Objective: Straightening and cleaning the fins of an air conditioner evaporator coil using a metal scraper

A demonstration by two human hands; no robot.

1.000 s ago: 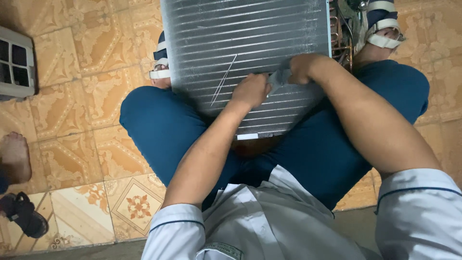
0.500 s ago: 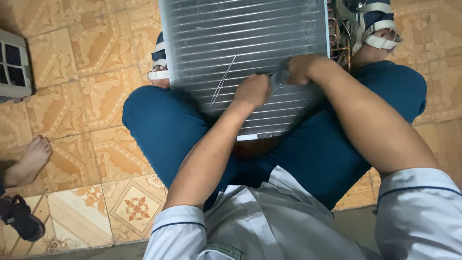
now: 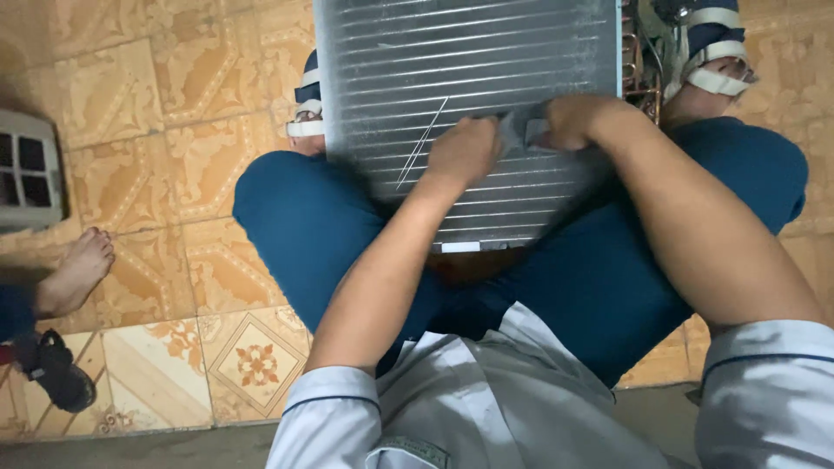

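- Head view: finned metal coil panel (image 3: 469, 78) stands propped between the person's knees, filling the frame from centre toward 12 o'clock, its lower edge against blue trousers (image 3: 313, 226).
- Left hand (image 3: 465, 152) rests on the fins near centre, fingers curled into a loose fist; whether they grip anything, I cannot tell.
- Right hand (image 3: 569, 122) sits just at 3 o'clock of the left, fingers closed on a small grey tool (image 3: 521, 130) pressed against the fins.
- Bent fins (image 3: 426, 143) show as pale slanted scratches just at 9 o'clock of the left hand.
- Strapped sandals (image 3: 712, 52) flank the panel.
- Another person's bare foot (image 3: 74, 274) lies on the tiled floor (image 3: 174, 130) at 9 o'clock, below a grey vent cover (image 3: 26, 178).
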